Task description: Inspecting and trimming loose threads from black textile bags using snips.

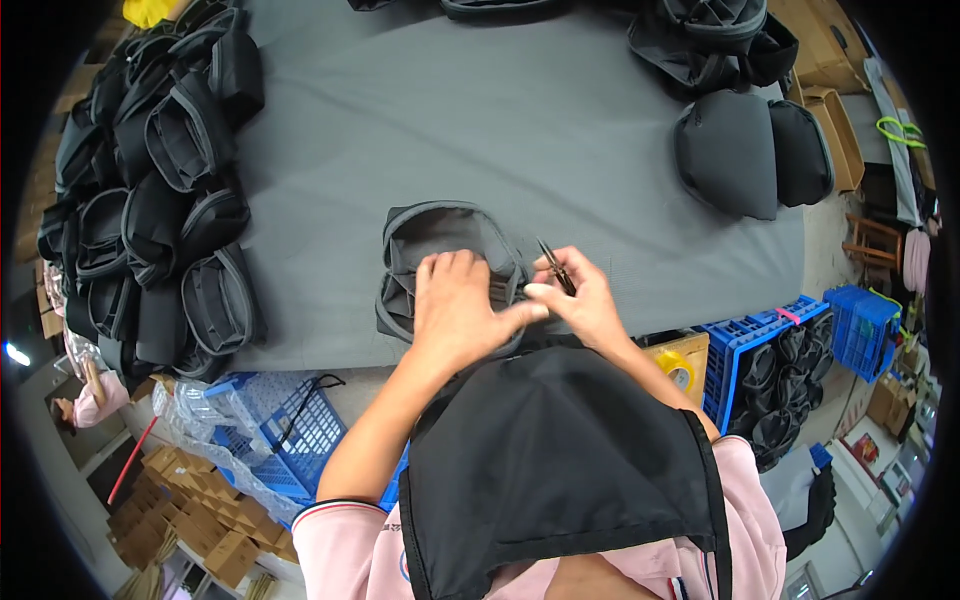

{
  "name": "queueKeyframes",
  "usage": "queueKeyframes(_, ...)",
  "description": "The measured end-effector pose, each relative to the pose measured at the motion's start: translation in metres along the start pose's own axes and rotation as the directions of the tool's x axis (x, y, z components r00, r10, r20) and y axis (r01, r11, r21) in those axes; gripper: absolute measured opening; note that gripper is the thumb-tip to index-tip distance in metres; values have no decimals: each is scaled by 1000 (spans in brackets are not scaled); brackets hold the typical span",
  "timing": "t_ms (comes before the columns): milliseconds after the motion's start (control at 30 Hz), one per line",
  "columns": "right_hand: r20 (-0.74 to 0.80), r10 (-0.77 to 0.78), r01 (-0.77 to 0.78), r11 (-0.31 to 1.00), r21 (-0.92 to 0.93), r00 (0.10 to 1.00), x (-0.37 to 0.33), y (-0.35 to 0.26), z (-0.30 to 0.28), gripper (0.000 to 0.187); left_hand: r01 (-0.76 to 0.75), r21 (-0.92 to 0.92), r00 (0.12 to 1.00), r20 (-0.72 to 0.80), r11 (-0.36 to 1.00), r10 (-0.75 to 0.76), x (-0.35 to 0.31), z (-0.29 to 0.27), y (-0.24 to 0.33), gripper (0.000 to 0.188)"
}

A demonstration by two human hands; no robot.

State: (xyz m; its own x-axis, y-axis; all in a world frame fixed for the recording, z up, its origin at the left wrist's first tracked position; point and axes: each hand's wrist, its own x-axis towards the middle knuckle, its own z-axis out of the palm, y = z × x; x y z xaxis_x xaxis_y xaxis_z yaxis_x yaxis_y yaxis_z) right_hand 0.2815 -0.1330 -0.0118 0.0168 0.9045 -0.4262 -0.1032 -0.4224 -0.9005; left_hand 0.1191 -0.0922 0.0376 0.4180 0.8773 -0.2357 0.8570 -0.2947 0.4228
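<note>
An unzipped dark pouch sits on the grey table in front of me, its grey-lined inside facing up. Over its near side lies my left hand, fingers reaching into the opening and thumb stretched toward the right rim, gripping the pouch. My right hand is at the pouch's right edge, closed around small dark thread snips whose tips point up and away from me. The thumb and fingers of that hand meet near the rim; whether they also pinch the edge or a thread is too small to tell.
Many similar pouches are heaped along the left of the grey table. More pouches lie at the far right. Blue crates stand below the near edge, with a yellow tape roll nearby. Another person is at far left.
</note>
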Motion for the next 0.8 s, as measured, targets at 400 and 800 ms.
queueKeyframes(400,-19,-40,31,939,-344,999,20,20,7,12,22,3,996,86,1000,-22,26,29,-21,14)
queueKeyframes(800,3,199,-199,980,-20,980,25,24,5,13,188,-183,978,126,965,-167,31,41,-30,26)
